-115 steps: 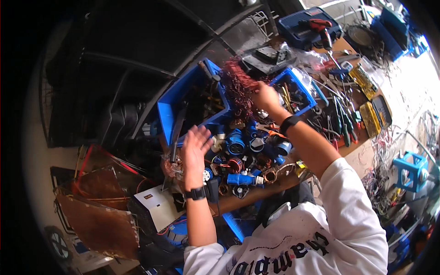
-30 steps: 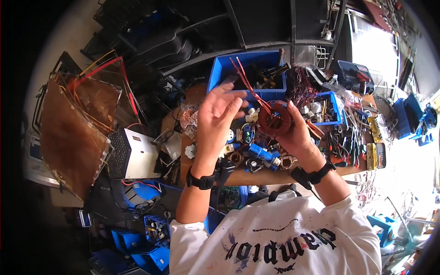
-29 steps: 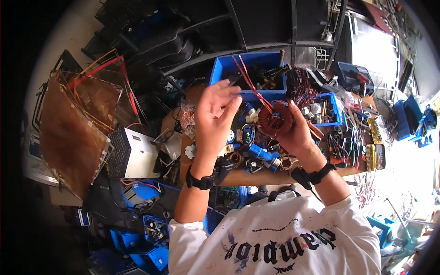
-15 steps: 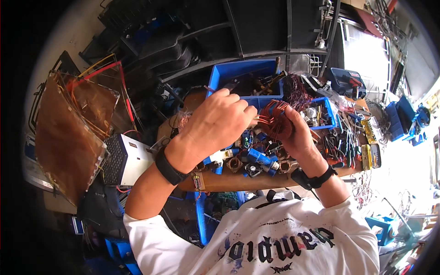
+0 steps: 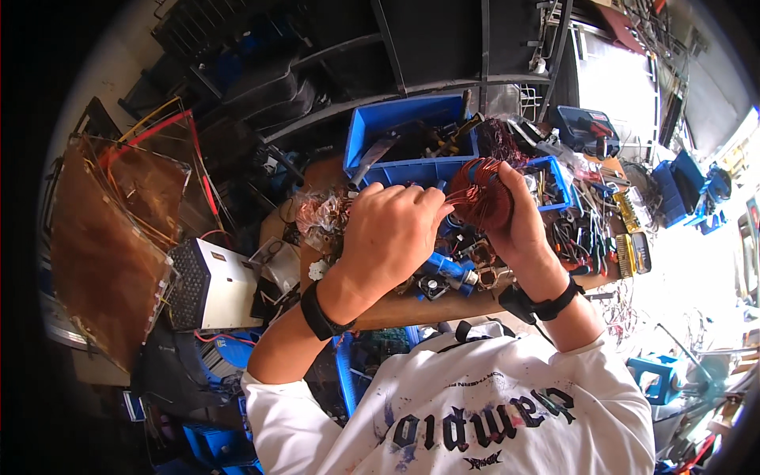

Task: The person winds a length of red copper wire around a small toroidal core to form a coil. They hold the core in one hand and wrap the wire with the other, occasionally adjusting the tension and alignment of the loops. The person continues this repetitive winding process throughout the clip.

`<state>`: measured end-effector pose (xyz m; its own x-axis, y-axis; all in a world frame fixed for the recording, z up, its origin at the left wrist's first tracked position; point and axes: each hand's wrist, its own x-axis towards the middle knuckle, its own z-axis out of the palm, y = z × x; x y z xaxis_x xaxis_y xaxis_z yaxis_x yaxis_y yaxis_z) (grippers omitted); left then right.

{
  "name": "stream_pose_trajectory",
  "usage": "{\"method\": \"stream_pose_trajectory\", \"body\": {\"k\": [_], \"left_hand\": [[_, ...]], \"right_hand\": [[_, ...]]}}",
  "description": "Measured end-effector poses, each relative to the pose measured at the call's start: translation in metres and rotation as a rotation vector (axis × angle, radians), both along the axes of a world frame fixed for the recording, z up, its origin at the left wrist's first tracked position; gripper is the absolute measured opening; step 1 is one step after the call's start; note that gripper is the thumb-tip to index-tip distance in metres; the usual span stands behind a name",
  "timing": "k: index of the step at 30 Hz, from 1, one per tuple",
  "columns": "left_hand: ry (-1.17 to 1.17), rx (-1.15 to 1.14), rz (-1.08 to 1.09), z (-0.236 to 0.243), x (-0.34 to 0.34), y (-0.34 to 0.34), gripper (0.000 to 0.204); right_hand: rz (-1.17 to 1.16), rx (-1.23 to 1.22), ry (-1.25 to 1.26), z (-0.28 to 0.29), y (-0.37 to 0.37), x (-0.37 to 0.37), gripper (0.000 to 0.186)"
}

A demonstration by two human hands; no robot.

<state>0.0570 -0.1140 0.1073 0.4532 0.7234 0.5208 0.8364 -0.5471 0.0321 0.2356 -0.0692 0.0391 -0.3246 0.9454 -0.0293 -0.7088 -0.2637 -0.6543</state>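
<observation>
While a cluttered wooden workbench (image 5: 396, 309) spreads below, a blue bin (image 5: 404, 134) is seen behind. Above the bench, a copper wire coil (image 5: 479, 194) is gripped by the right hand (image 5: 522, 226); its windings are pinched by the closed left hand (image 5: 392, 233).

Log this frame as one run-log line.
left hand: pinching at coil | right hand: holding copper coil | below: blue bin, cluttered bench

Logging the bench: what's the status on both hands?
Right hand shut on copper coil. Left hand pinching its winding. Blue bin behind, clutter below.
</observation>
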Motion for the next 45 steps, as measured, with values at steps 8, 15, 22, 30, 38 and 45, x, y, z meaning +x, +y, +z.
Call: {"method": "stream_pose_trajectory", "body": {"k": [8, 15, 22, 30, 38, 45], "left_hand": [[-0.071, -0.011, 0.022, -0.012, 0.003, -0.001, 0.016], [0.125, 0.101, -0.174, 0.021, -0.009, 0.019, 0.017], [0.135, 0.238, -0.281, 0.027, -0.011, 0.024, 0.015], [-0.394, 0.2, -0.109, -0.037, 0.011, -0.017, 0.034], [-0.564, -0.051, 0.001, -0.041, 0.039, -0.028, 0.04], [-0.76, 0.101, 0.001, -0.07, 0.046, -0.029, 0.044]], "right_hand": [[0.091, -0.174, 0.052, 0.0, -0.001, 0.0, 0.044], [0.244, -0.227, 0.171, 0.0, -0.007, 0.0, 0.048], [0.24, -0.216, 0.228, -0.001, -0.015, 0.0, 0.047], [0.136, -0.111, 0.329, 0.002, -0.019, 0.0, 0.051], [0.164, -0.014, 0.32, 0.003, -0.021, 0.0, 0.053], [0.09, -0.055, 0.383, -0.002, -0.022, -0.005, 0.058]]}}
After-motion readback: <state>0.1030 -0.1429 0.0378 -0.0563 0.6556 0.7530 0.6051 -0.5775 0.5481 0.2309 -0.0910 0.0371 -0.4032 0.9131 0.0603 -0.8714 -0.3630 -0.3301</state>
